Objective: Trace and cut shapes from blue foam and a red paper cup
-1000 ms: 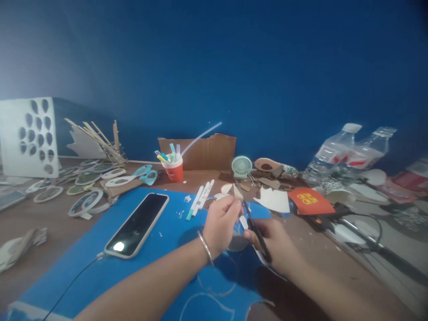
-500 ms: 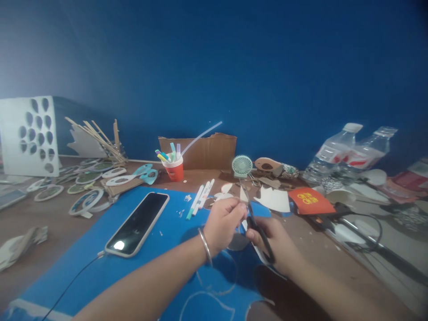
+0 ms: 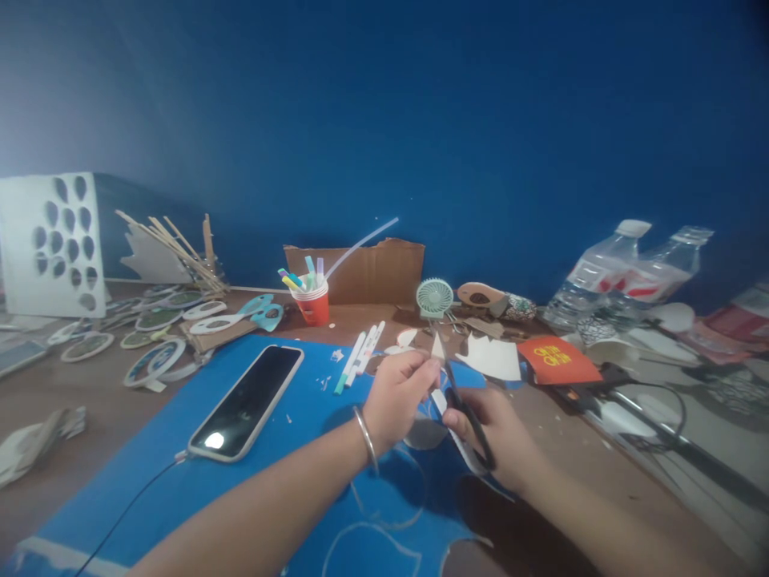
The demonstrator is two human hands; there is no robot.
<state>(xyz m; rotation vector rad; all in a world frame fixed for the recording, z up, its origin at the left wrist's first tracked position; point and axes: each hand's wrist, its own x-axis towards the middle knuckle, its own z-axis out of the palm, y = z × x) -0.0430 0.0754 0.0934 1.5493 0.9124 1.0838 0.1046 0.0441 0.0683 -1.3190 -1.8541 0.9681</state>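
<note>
At the far left stands a white panel (image 3: 51,244) of stiff sheet pierced with drop-shaped holes, its left edge cut off by the frame. Beside it lies a bundle of thin wooden sticks (image 3: 174,248), and before them a scatter of flat oval rings (image 3: 153,361) in white and green card; their detail is too blurred to read. A smartphone (image 3: 247,401) with a glossy dark screen lies on the blue sheet (image 3: 150,473), a matte foam-like mat bearing pale curved outlines near the lower edge; a thin black cable runs from the phone out of view. Behind it an orange paper cup (image 3: 313,304) holds felt pens, and a ragged piece of brown cardboard (image 3: 360,268) leans against the blue wall. Loose white markers (image 3: 360,353) lie on the wooden table (image 3: 54,417). At centre, the left hand (image 3: 396,397), with a metal bangle at the wrist, pinches a small pale paper piece (image 3: 438,347) of triangular shape between thumb and fingertips, raised just above the mat. The right hand (image 3: 498,433) is closed through the handles of dark scissors (image 3: 462,409), the blades meeting the paper; how far the blades are parted cannot be made out. A small round mint-green fan (image 3: 434,298) stands behind. To the right lie a white cut card (image 3: 493,359) with a jagged edge, an orange printed packet (image 3: 556,361) and two clear ribbed plastic bottles (image 3: 625,276) on their sides. The far right clutter is blurred and indistinct.
</note>
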